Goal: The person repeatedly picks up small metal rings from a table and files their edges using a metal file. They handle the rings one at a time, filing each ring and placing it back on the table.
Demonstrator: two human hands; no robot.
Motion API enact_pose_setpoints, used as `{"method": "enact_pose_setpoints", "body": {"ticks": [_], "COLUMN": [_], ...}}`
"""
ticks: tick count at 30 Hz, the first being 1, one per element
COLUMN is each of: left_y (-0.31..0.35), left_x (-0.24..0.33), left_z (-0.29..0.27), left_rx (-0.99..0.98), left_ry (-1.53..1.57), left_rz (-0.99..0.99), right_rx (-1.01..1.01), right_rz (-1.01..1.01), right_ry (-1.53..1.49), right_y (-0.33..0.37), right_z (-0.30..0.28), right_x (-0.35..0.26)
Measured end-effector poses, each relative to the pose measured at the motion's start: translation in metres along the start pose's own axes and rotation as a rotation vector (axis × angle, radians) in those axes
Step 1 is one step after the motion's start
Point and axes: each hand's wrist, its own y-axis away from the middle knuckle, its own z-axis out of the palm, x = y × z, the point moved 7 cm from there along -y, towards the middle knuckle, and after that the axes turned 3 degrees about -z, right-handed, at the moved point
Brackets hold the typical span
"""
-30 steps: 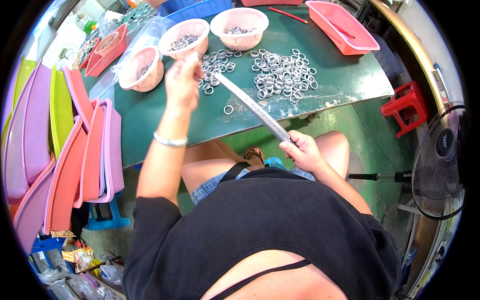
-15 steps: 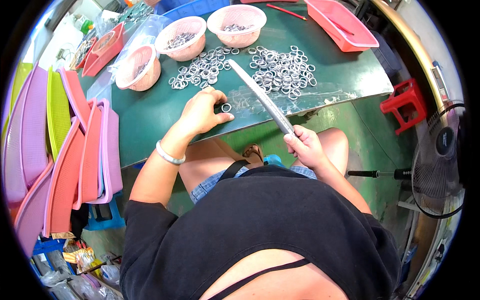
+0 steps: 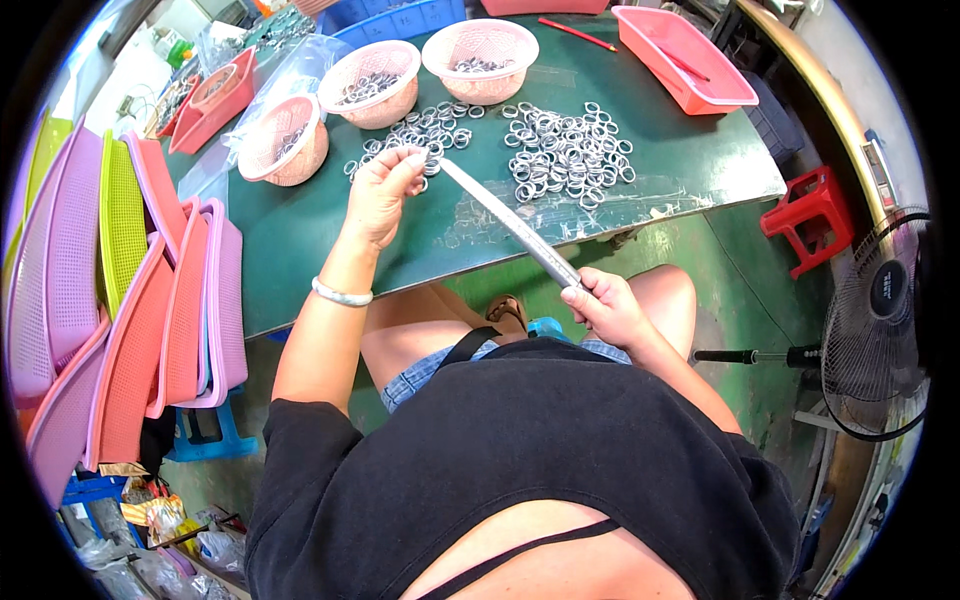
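My right hand [image 3: 607, 305] is closed around the thick end of a tapered metal ring mandrel [image 3: 515, 225], which slants up and to the left over the table edge. Close to its thin tip, my left hand [image 3: 380, 195] pinches a small silver ring [image 3: 432, 163], partly hidden by the fingers. Whether the ring touches the tip, I cannot tell. Behind my left hand lies a loose pile of silver rings [image 3: 440, 125]. A larger heap of similar rings [image 3: 570, 150] spreads to the right of the mandrel.
Three pink baskets [image 3: 480, 85], [image 3: 385, 108], [image 3: 300, 165] holding small metal pieces stand along the back left of the green table [image 3: 330, 240]. A red tray [image 3: 690, 85] and a red pencil [image 3: 578, 33] lie farther right. Stacked colored baskets [image 3: 175, 300] are at left; a fan [image 3: 885, 310] stands right.
My left hand has risen from the tabletop toward the mandrel's tip, now pinching the ring that lay beside its thumb. The mandrel's tip has shifted slightly left and lower.
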Motion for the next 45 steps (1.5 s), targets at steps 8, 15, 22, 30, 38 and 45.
{"method": "enact_pose_setpoints", "body": {"ticks": [8, 15, 22, 30, 38, 45], "left_y": [0.035, 0.040, 0.037, -0.017, -0.058, -0.023], "left_x": [-0.018, -0.015, -0.014, 0.012, 0.077, 0.025], "left_z": [0.066, 0.068, 0.075, 0.014, -0.018, 0.023], "left_rx": [-0.119, -0.099, -0.155, 0.192, 0.394, 0.183], "left_ry": [-0.019, 0.029, 0.116, 0.183, -1.010, -1.532], "left_rz": [-0.088, -0.064, -0.094, 0.071, 0.337, 0.033], "right_rx": [0.014, 0.015, 0.024, 0.030, 0.039, -0.038], "right_rz": [-0.073, -0.119, -0.093, -0.016, -0.053, 0.018], "right_ry": [0.037, 0.055, -0.010, -0.032, -0.341, -0.439], "right_y": [-0.006, -0.004, -0.003, 0.007, 0.008, -0.005], "right_z": [0.006, 0.005, 0.003, -0.005, -0.014, 0.000], "right_x": [-0.009, -0.011, -0.014, -0.003, 0.005, -0.010]}}
